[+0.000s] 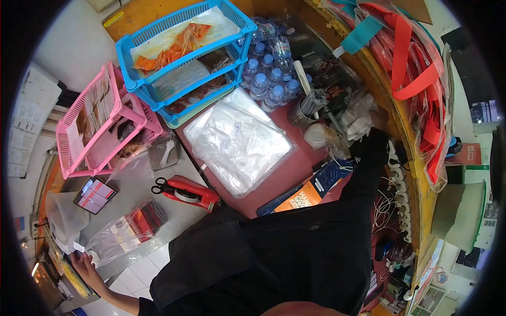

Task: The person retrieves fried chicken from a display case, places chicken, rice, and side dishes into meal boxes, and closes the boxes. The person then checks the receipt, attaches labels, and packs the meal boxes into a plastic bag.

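Observation:
My left hand [88,271] reaches out at the lower left, its fingers apart and slightly bent. Its fingertips are beside a small white slip [78,247] and the end of a clear plastic bag [108,242]; whether they touch either is too small to tell. That bag lies along the grey table edge, next to a stack of red packets [145,221]. A cloudy plastic container [66,216] stands just beyond the hand. My right arm, in a black sleeve [363,174], stretches toward crumpled plastic [321,136] at the right. The right hand itself is hidden.
Blue tiered baskets [182,45] and a pink rack [100,126] stand at the back. Water bottles [269,73], a stack of clear bags [237,142], a red tape dispenser [190,192], scissors [159,185] and a phone-like screen [95,195] are around the table.

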`<act>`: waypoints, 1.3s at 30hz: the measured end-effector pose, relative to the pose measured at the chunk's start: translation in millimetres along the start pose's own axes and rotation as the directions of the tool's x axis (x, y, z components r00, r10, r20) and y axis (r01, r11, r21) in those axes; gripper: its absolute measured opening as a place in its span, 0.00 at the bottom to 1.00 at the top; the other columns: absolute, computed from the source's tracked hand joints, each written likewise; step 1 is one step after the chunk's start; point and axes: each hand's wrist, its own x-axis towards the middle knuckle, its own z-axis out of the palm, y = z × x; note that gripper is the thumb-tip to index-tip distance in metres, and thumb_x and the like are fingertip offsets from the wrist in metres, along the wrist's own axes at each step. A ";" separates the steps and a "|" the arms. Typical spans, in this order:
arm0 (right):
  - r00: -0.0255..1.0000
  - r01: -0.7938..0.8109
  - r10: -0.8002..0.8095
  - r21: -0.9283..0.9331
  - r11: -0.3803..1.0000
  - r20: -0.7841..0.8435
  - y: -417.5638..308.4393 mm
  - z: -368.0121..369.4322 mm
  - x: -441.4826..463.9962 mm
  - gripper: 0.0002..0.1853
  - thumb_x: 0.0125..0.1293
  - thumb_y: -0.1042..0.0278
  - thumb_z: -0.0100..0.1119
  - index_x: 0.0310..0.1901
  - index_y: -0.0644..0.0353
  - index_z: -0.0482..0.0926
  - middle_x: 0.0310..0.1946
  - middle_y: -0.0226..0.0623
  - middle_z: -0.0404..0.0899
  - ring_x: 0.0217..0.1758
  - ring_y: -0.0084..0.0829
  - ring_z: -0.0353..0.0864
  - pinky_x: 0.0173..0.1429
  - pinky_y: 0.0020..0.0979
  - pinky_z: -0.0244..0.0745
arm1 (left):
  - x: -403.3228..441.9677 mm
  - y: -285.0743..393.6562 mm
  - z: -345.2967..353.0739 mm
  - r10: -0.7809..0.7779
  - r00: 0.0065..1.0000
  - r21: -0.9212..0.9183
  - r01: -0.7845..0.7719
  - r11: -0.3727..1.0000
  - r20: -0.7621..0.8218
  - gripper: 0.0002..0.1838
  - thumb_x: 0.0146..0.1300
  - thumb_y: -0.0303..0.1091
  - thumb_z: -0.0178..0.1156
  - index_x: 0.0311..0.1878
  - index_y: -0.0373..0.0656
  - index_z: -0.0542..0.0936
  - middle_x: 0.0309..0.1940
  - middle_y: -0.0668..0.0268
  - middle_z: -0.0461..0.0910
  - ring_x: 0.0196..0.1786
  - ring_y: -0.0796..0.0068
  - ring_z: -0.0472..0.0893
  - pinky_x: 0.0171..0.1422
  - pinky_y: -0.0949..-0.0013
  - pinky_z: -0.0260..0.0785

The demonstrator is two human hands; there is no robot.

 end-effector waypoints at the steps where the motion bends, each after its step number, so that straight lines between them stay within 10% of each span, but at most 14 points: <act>1: 1.000 0.003 -0.003 -0.001 1.000 0.002 -18.4 -20.4 -1.0 0.32 0.52 0.41 0.61 0.50 0.61 0.80 0.45 0.52 0.81 0.52 0.50 0.79 0.55 0.43 0.73 | -1.5 0.4 -0.3 -0.001 1.000 0.016 0.001 1.000 -0.008 0.34 0.68 0.47 0.57 0.73 0.50 0.57 0.48 0.65 0.76 0.49 0.71 0.78 0.55 0.65 0.64; 4: 0.906 -0.359 0.325 0.086 0.929 0.272 -59.5 -88.0 11.2 0.33 0.52 0.39 0.61 0.48 0.62 0.81 0.43 0.51 0.82 0.51 0.47 0.81 0.53 0.42 0.74 | -0.1 -4.8 -3.5 -0.011 1.000 0.022 0.011 1.000 -0.002 0.34 0.68 0.47 0.56 0.73 0.50 0.57 0.50 0.64 0.75 0.50 0.71 0.78 0.55 0.65 0.64; 7: 0.580 -0.449 -0.071 0.392 0.803 0.811 -5.3 -83.8 38.4 0.30 0.56 0.40 0.57 0.47 0.61 0.81 0.42 0.48 0.83 0.47 0.41 0.83 0.49 0.39 0.75 | -1.3 -4.6 -3.5 -0.011 1.000 0.030 0.011 0.999 -0.020 0.34 0.68 0.48 0.56 0.73 0.50 0.56 0.50 0.64 0.75 0.49 0.72 0.78 0.56 0.64 0.65; 11: 0.867 -0.315 0.418 -0.350 0.882 0.273 19.3 -19.9 32.3 0.24 0.62 0.45 0.53 0.45 0.59 0.82 0.39 0.43 0.84 0.42 0.31 0.83 0.45 0.34 0.75 | 4.7 -20.4 -12.2 0.003 0.999 0.032 -0.002 0.999 -0.039 0.34 0.67 0.47 0.58 0.72 0.49 0.59 0.49 0.63 0.75 0.49 0.71 0.78 0.55 0.66 0.65; 17: 0.769 -0.358 0.505 0.389 0.849 -0.392 -63.7 -82.7 -20.5 0.20 0.66 0.55 0.49 0.51 0.61 0.77 0.42 0.43 0.82 0.44 0.34 0.82 0.46 0.34 0.76 | 11.4 -38.8 -6.4 0.374 0.911 0.545 -0.228 0.807 -0.172 0.42 0.53 0.45 0.71 0.67 0.36 0.65 0.63 0.52 0.69 0.64 0.57 0.69 0.70 0.58 0.58; 21: 0.744 -0.241 0.656 0.967 0.087 0.127 -284.1 -89.6 -108.2 0.18 0.68 0.62 0.47 0.55 0.62 0.74 0.44 0.43 0.80 0.46 0.35 0.81 0.46 0.34 0.77 | 14.5 -87.3 4.5 0.262 0.943 0.521 -0.121 0.845 -0.207 0.47 0.48 0.47 0.75 0.68 0.36 0.63 0.61 0.49 0.71 0.61 0.52 0.73 0.65 0.58 0.64; 23: 0.772 -0.446 0.260 0.785 -0.429 0.580 -442.7 -112.4 -181.3 0.19 0.69 0.63 0.48 0.55 0.68 0.73 0.51 0.43 0.77 0.52 0.35 0.78 0.55 0.35 0.75 | 3.3 -52.0 12.7 0.085 0.960 0.336 0.011 0.942 -0.268 0.48 0.47 0.48 0.74 0.69 0.40 0.62 0.55 0.51 0.76 0.49 0.53 0.79 0.54 0.58 0.73; 24: 0.780 -0.554 0.023 0.706 -0.441 0.626 -507.9 -127.2 -221.5 0.18 0.71 0.63 0.45 0.55 0.67 0.73 0.54 0.43 0.75 0.57 0.36 0.74 0.64 0.37 0.68 | 4.1 -46.6 10.4 0.022 0.974 0.334 0.056 0.941 -0.227 0.47 0.47 0.46 0.74 0.68 0.42 0.63 0.54 0.50 0.76 0.48 0.55 0.80 0.52 0.59 0.73; 27: 0.201 -0.979 -0.941 0.079 -0.187 0.271 -609.4 -182.8 -307.9 0.23 0.73 0.55 0.44 0.61 0.64 0.67 0.59 0.38 0.71 0.59 0.33 0.71 0.64 0.36 0.66 | 13.5 -64.6 13.3 0.092 0.977 0.187 -0.056 0.981 -0.193 0.39 0.50 0.39 0.71 0.65 0.45 0.66 0.45 0.47 0.80 0.43 0.55 0.82 0.48 0.61 0.73; 30: -0.091 -0.837 -0.995 0.544 0.054 -0.042 -655.3 -240.4 -345.8 0.28 0.65 0.60 0.58 0.63 0.62 0.64 0.54 0.34 0.72 0.55 0.28 0.72 0.58 0.34 0.70 | 16.0 -63.1 6.4 0.030 0.989 0.023 -0.027 0.999 -0.146 0.37 0.50 0.38 0.70 0.65 0.47 0.67 0.39 0.47 0.81 0.41 0.52 0.82 0.47 0.60 0.73; 33: -0.418 -0.818 -0.907 0.458 0.349 -0.056 -700.0 -305.6 -327.0 0.33 0.61 0.63 0.61 0.66 0.62 0.61 0.47 0.32 0.74 0.49 0.29 0.74 0.52 0.36 0.73 | 18.0 -74.7 -3.3 0.005 0.995 -0.188 -0.024 0.982 -0.103 0.33 0.55 0.34 0.67 0.64 0.44 0.67 0.33 0.57 0.81 0.34 0.68 0.80 0.38 0.68 0.71; 36: -0.532 -0.443 -0.840 0.880 0.173 -0.103 -718.5 -300.3 -335.8 0.25 0.63 0.67 0.58 0.61 0.60 0.66 0.48 0.36 0.75 0.42 0.34 0.79 0.49 0.38 0.72 | 10.1 -76.4 -12.5 -0.033 0.999 -0.455 0.045 0.889 0.033 0.31 0.58 0.32 0.64 0.65 0.43 0.66 0.32 0.64 0.80 0.28 0.80 0.76 0.33 0.75 0.67; 38: -0.609 -0.138 -0.696 0.916 -0.377 -0.379 -730.9 -293.9 -333.3 0.19 0.62 0.70 0.56 0.54 0.62 0.71 0.43 0.40 0.78 0.35 0.41 0.79 0.44 0.38 0.74 | 7.0 -81.9 -20.5 -0.009 0.997 -0.495 0.048 0.867 0.082 0.32 0.59 0.31 0.63 0.67 0.43 0.65 0.32 0.68 0.80 0.26 0.85 0.73 0.31 0.79 0.64; 39: -0.782 0.095 -0.623 0.986 -0.136 -0.010 -743.2 -324.7 -313.5 0.18 0.61 0.69 0.59 0.52 0.64 0.72 0.38 0.44 0.79 0.39 0.47 0.79 0.46 0.40 0.74 | 8.7 -83.3 -24.4 0.014 0.991 -0.532 0.061 0.845 0.136 0.34 0.59 0.30 0.62 0.69 0.44 0.62 0.34 0.67 0.81 0.27 0.85 0.73 0.32 0.79 0.64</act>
